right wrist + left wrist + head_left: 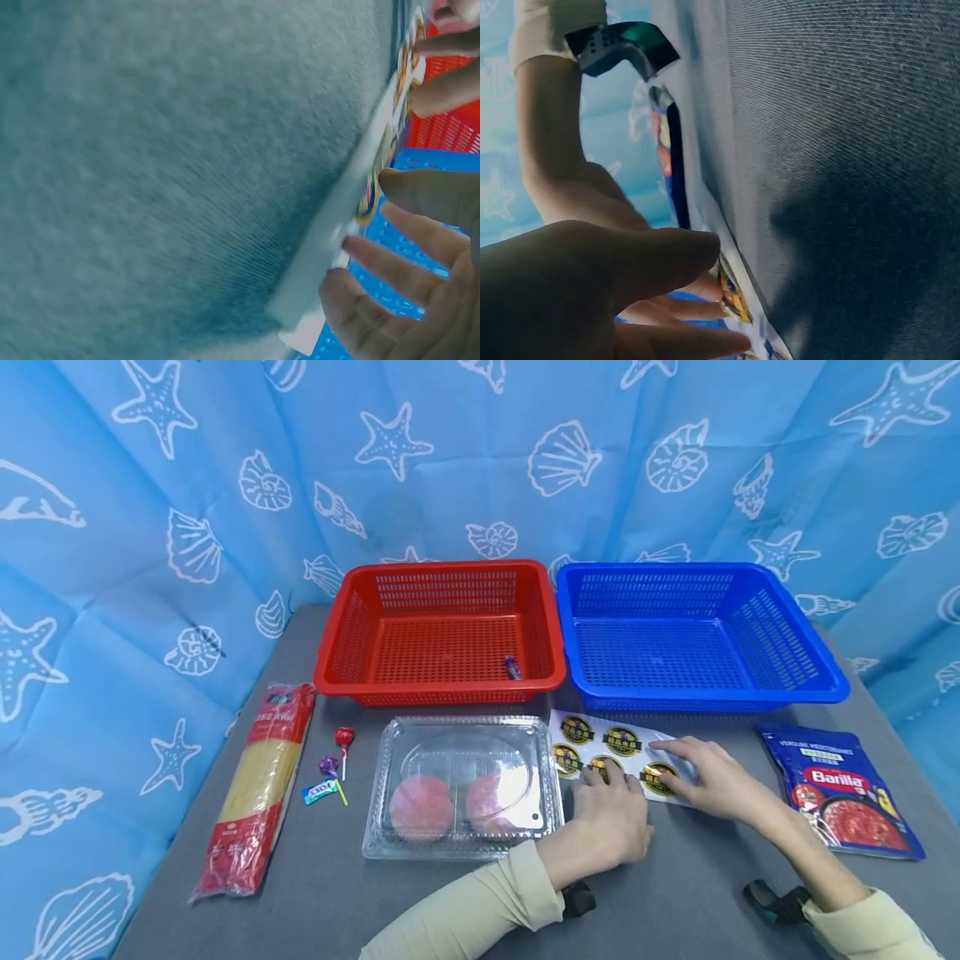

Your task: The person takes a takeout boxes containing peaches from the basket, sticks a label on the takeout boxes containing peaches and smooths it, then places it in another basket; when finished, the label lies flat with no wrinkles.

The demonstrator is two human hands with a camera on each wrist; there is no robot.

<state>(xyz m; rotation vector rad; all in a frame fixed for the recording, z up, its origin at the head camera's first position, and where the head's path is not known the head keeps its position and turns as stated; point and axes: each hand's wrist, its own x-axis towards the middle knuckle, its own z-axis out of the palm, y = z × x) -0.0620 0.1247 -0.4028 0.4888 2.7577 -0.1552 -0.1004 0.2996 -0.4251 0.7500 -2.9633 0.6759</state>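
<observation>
A white sheet of round black-and-gold stickers lies on the grey table in front of the baskets. My left hand rests on its near left part, fingers extended over the stickers. At the sheet's right end, my right hand touches it with thumb and fingers spread apart. In the right wrist view, the right fingertips meet the sheet's face, and its near edge stands slightly off the cloth. Left of the left hand is a clear lidded plastic box holding two round pink things.
Behind stand a red basket with a small wrapped candy inside, and a blue basket. A noodle packet, a lollipop and small sweets lie left; a blue Barilla pouch lies right.
</observation>
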